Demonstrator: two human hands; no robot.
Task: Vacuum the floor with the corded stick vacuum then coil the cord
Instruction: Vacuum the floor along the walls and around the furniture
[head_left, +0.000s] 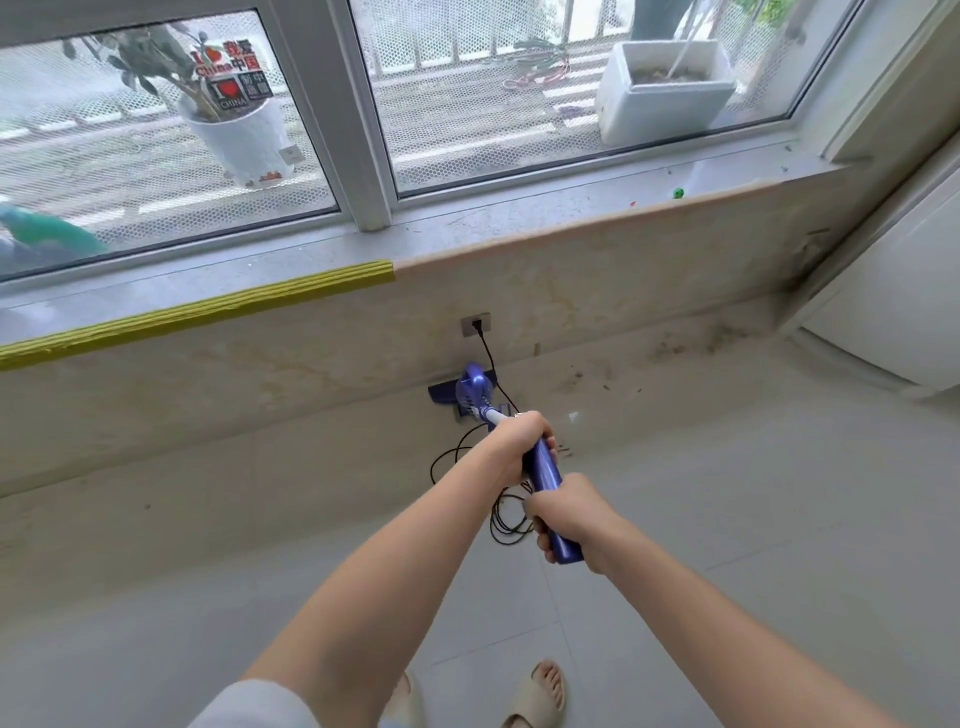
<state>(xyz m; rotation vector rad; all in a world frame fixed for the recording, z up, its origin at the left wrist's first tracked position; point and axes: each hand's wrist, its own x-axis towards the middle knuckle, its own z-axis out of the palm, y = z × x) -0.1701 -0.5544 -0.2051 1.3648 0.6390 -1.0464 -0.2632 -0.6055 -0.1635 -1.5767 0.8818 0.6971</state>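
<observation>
Purple stick vacuum (524, 447) is out in front of the person, head (460, 392) down on the pale tile floor (727, 519) right at the base of the wall under the window sill (519, 228). Both hands on the handle: left hand (517, 447) wrapped round the upper part of the purple grip, fingers curled tight, right hand (563, 512) curled round the butt end nearer the body. Nothing else held. Black cord (488, 353) runs from the wall socket (476, 325) w/ plug in, drops behind the vac body, then lies in loose loops on the floor just beside and under the handle, approx between the head and the person's feet. Dirt & bits show along the wall base to the right (691, 348), plus a small white scrap (573, 417) near the head. Looks like the vacuuming stage, cord not coiled yet. Risks, as I judge: the slack loops sit right in the pull-back path, so dragging the head back could run over the cord or suck it in; a sandalled foot (540, 691) stepping fwd could snag a loop & trip; a hard sweep to the right toward the debris might tug the short run taut & yank the plug out.
</observation>
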